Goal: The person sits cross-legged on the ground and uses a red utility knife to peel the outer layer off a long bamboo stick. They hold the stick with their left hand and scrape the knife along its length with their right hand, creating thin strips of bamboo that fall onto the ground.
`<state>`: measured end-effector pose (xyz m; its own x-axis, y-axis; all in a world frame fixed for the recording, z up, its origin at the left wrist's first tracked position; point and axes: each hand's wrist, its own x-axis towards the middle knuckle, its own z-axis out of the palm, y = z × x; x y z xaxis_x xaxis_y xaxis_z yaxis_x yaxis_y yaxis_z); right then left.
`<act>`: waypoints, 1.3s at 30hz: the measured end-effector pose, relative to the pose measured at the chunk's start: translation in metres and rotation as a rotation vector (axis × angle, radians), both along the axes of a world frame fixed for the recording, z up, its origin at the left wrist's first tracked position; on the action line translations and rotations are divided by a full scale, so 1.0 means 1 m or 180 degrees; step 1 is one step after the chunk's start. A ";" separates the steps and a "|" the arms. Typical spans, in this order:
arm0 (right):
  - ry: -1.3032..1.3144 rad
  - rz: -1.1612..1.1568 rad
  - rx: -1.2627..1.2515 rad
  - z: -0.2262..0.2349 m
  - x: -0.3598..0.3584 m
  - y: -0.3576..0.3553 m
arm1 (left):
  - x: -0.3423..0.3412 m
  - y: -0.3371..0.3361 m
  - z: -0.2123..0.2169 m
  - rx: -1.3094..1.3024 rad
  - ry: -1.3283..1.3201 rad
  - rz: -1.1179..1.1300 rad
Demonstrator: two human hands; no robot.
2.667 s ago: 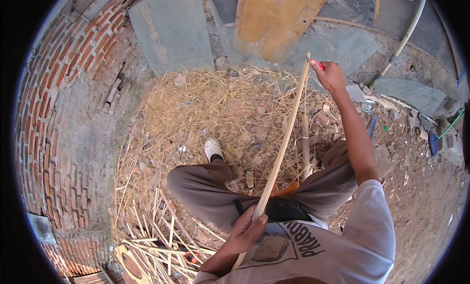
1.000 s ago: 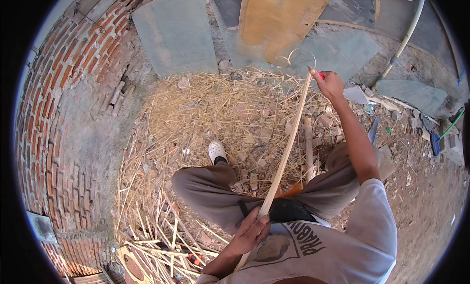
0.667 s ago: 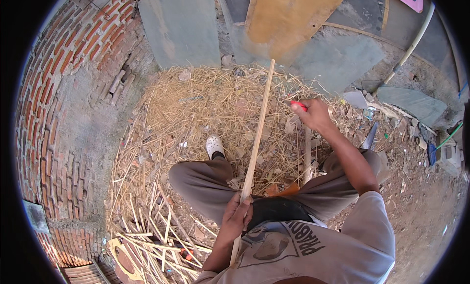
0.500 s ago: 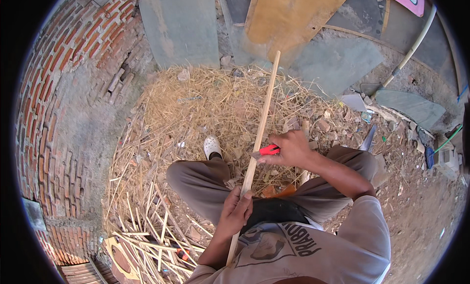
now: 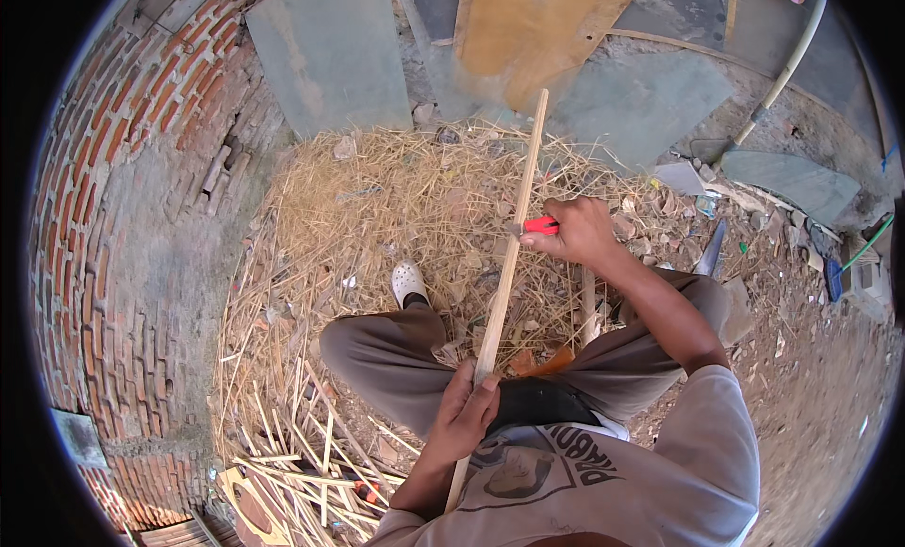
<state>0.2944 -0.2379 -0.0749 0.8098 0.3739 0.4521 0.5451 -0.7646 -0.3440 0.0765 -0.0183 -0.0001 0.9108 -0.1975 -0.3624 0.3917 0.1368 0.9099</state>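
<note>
The left grip pinches a pale, wood-like strip slanting outward; the right grip wraps a red knife, its blade at the strip. Shaving seems in hand; the next move calls for a steady, shallow angle. Beyond lie brittle, straw-like slivers, then flat grey panels.

Pretty beat-up old red brick wall on the left, mortar crumbling. Up top there's a flat grey-green rectangular panel, then a big ochre-tan board to its right. Off to the right, a pale slanting pipe ends near a curved grey-green slab, with a blue bristly thing below that.
</note>
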 end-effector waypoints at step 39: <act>-0.0048 0.0494 0.0006 -0.001 -0.020 0.017 | -0.004 0.007 -0.011 0.1310 -0.0746 0.0137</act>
<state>0.2746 -0.2212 -0.0755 0.7354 0.4933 0.4646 0.6618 -0.6702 -0.3360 0.0730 -0.0116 -0.0112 0.9816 -0.0410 -0.1864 0.1712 -0.2420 0.9551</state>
